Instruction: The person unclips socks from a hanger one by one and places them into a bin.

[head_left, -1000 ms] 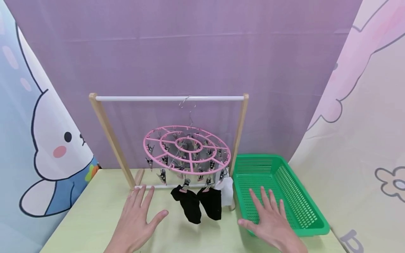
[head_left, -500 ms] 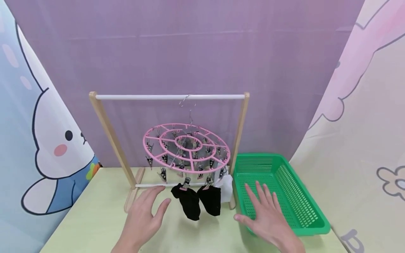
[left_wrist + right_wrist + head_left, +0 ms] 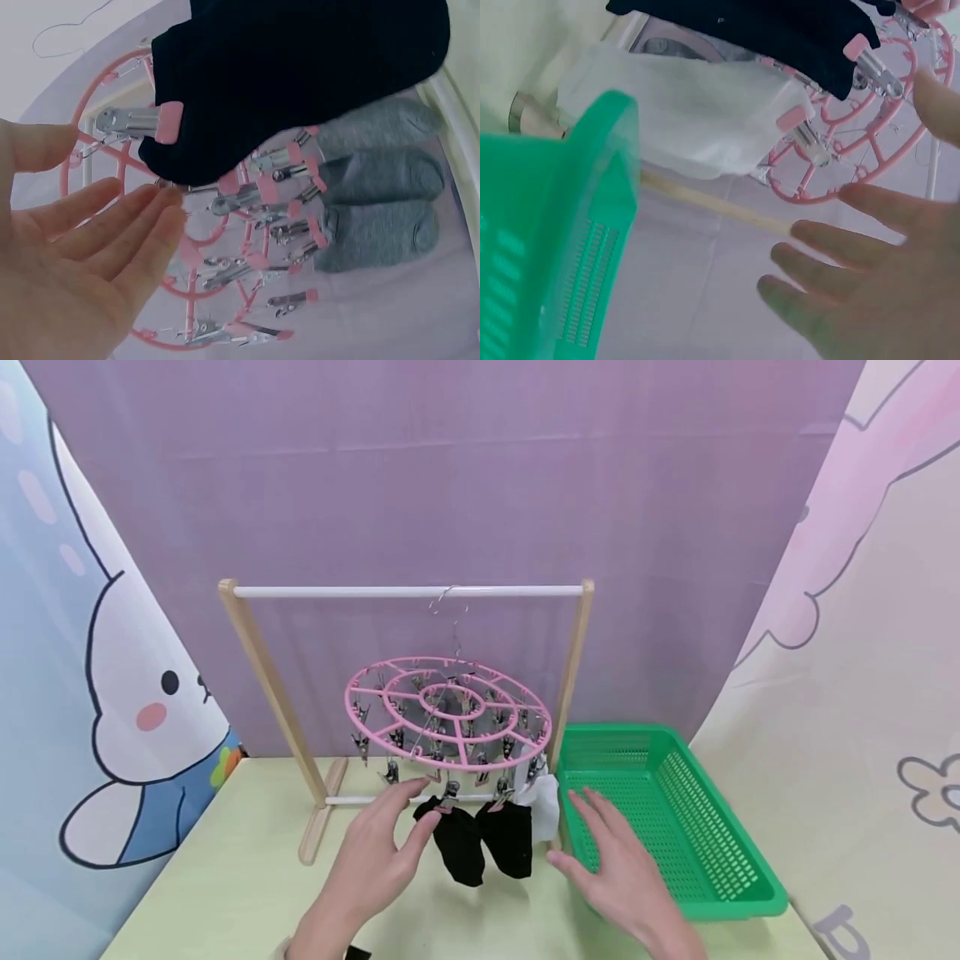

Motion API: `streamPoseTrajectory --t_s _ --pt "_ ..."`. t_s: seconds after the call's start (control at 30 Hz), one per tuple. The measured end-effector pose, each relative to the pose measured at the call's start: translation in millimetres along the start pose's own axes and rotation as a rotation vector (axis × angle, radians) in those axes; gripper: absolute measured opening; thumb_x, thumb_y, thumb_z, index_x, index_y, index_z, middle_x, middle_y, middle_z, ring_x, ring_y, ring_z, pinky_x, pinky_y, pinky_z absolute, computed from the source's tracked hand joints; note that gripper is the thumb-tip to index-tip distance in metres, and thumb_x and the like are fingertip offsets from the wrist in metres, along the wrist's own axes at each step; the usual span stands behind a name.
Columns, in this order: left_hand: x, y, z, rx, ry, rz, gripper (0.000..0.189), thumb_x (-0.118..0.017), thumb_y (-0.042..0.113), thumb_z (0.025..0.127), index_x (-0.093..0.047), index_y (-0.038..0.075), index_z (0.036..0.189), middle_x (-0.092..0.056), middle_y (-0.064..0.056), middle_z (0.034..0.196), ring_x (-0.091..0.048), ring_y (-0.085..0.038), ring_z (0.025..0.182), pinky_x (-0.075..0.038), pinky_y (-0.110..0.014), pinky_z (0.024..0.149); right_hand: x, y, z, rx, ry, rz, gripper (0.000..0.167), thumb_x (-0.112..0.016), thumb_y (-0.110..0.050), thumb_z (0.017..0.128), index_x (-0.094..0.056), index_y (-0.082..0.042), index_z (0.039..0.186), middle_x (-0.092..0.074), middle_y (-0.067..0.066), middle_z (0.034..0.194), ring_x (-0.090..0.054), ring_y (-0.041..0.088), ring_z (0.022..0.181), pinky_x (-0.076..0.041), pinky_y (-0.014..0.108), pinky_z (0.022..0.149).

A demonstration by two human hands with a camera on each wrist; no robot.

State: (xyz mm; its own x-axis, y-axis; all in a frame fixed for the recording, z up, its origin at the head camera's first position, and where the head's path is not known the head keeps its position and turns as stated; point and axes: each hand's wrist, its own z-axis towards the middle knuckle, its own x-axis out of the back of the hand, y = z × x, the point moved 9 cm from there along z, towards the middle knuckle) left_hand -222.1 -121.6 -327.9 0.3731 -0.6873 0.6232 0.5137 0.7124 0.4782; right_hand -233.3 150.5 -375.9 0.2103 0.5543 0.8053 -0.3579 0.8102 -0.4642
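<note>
A round pink clip hanger (image 3: 448,714) hangs by its hook from a rack's white bar (image 3: 337,592). Two black socks are clipped at its front, a left one (image 3: 459,847) and a right one (image 3: 507,841). My left hand (image 3: 378,852) is beside the left black sock's metal clip (image 3: 139,124), thumb and fingers apart with nothing between them. My right hand (image 3: 618,868) hovers by the basket's near left side, fingers spread, holding nothing. A white sock (image 3: 682,112) hangs from a clip at the hanger's right. Several grey socks (image 3: 379,236) hang further back.
A green basket (image 3: 750,852) stands on the table to the right of the rack. The rack's wooden posts (image 3: 277,693) rise either side of the hanger. A purple cloth (image 3: 480,493) hangs behind, with printed cloths at both sides.
My left hand has moved right and up to the left black sock's clip, its fingers bending inward. My right hand has shifted slightly left, its fingers drawing closer together.
</note>
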Motion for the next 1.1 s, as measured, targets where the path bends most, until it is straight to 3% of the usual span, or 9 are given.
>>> streamPoseTrajectory --t_s 0.27,0.43,0.63,0.8,1.1 --pt "-18.9 -6.1 8.9 0.067 -0.075 -0.143 0.045 -0.070 0.026 0.098 -0.061 0.005 0.136 -0.067 -0.007 0.131 -0.065 -0.026 0.115 -0.055 -0.046 0.095 5.7 -10.7 1.6 0.044 0.149 0.233 0.056 -0.079 -0.032 0.089 -0.061 -0.009 0.137 -0.062 0.009 0.138 -0.056 0.037 0.128 -0.044 0.065 0.102" --pt "-31.4 -13.8 14.9 0.146 -0.105 -0.253 0.039 -0.070 0.025 0.098 -0.064 0.007 0.132 -0.070 -0.004 0.123 -0.066 -0.024 0.112 -0.054 -0.048 0.096 -1.5 -19.9 2.9 0.067 0.176 0.377 0.042 -0.081 -0.022 0.088 -0.069 -0.010 0.127 -0.069 -0.001 0.125 -0.065 0.024 0.114 -0.053 0.052 0.096" --pt "-38.9 -15.6 21.5 0.188 -0.103 -0.345 0.028 -0.073 0.020 0.096 -0.070 0.008 0.121 -0.072 0.000 0.108 -0.068 -0.020 0.101 -0.056 -0.043 0.092 -14.7 -27.6 7.4 0.013 0.119 0.543 0.036 -0.081 -0.019 0.088 -0.072 -0.011 0.121 -0.071 -0.003 0.118 -0.067 0.017 0.107 -0.055 0.039 0.095" --pt "-43.1 -17.4 22.3 0.217 -0.112 -0.423 0.019 -0.072 0.019 0.096 -0.071 0.011 0.113 -0.069 0.004 0.096 -0.067 -0.013 0.089 -0.057 -0.033 0.083 -28.0 -33.3 14.0 -0.011 0.058 0.664 0.032 -0.080 -0.015 0.088 -0.072 -0.008 0.118 -0.073 0.002 0.112 -0.069 0.021 0.101 -0.056 0.034 0.093" --pt "-52.4 -13.9 21.7 0.256 -0.206 -0.556 0.026 -0.068 0.022 0.100 -0.066 0.003 0.117 -0.068 -0.004 0.095 -0.066 -0.014 0.081 -0.055 -0.029 0.078 -46.4 -44.7 22.8 -0.063 -0.061 0.731 0.033 -0.077 -0.024 0.092 -0.071 -0.009 0.121 -0.072 0.002 0.108 -0.068 0.019 0.098 -0.057 0.033 0.091"
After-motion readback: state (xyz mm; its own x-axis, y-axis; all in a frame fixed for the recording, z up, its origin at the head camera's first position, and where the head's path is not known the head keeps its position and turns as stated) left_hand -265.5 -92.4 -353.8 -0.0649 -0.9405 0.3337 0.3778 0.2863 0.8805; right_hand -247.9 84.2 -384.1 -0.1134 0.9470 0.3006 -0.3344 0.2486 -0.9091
